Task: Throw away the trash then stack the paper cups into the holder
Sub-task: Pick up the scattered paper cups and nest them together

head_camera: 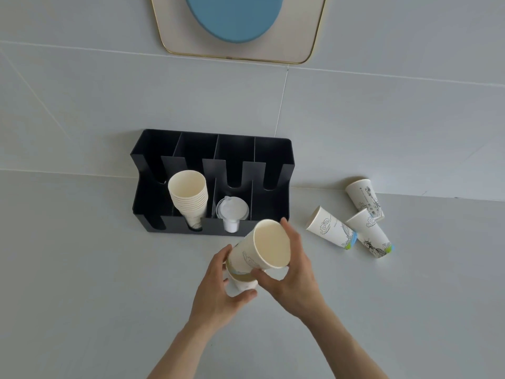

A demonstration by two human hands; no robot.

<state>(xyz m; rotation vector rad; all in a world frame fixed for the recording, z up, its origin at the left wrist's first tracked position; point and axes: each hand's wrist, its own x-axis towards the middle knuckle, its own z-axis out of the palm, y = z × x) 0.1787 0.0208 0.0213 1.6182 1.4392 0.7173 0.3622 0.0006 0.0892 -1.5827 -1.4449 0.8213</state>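
Observation:
I hold a short stack of printed paper cups (pixel 262 248) between both hands, tilted with its mouth facing up and right, just in front of the black cup holder (pixel 284 165). My left hand (pixel 218 285) grips the stack's lower end. My right hand (pixel 295 266) wraps the rim end. In the holder's second slot leans a stack of cups (pixel 188 195). The third slot holds clear plastic lids (pixel 232 210). Three loose printed cups lie on their sides to the right: one (pixel 332 228), another (pixel 369 233), and a third (pixel 364 196) farther back.
The holder stands against a grey tiled wall (pixel 355 119) on a pale grey counter (pixel 82 269). A gold-framed mirror (pixel 300 61) hangs above. The holder's first and fourth slots look empty.

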